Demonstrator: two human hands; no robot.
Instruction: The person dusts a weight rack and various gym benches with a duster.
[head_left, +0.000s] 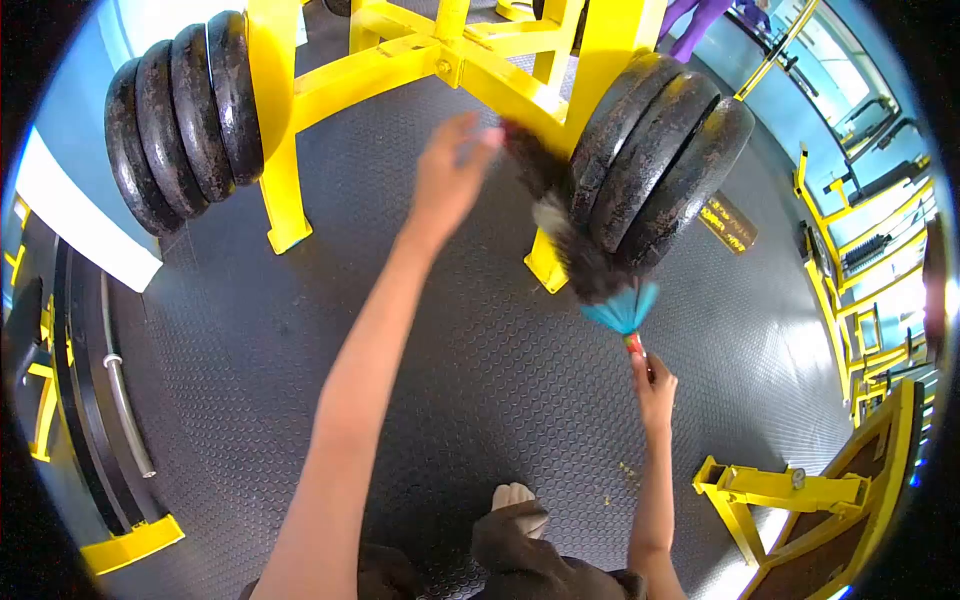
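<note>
At the centre of the view, just toward two o'clock, a duster (575,240) lies against the right plates (660,165), its dark feathers brushing the inner face of the stack and its blue collar and red handle pointing down toward five o'clock. The right hand (655,390) is clenched round the handle's end, so the duster is held up off the floor and pressed to the iron. The left hand (450,180) reaches forward at twelve o'clock with fingers spread and loose, grasping nothing; its tips sit close to the feather tips and the yellow rack (420,60), though motion blur makes it hard to say whether they touch either.

As far as progress can be judged, the dusting is under way on the inner side of the right stack. The plates look matt and grey all over, so I cannot tell which parts are already wiped. The left plates (185,115), at ten o'clock on the other side of the rack, are well apart from the duster and seem yet to be reached, as do the outer faces of the right stack.

Outward from there, the rack's legs stand on a dark studded floor (480,380). A few pale crumbs lie on it at five o'clock, near the right forearm. A bar (125,400) rests along the floor at eight o'clock. More yellow machines (850,290) line the wall from three to four o'clock, and a yellow bench frame (780,490) stands at five o'clock. The person's feet show at six o'clock.
</note>
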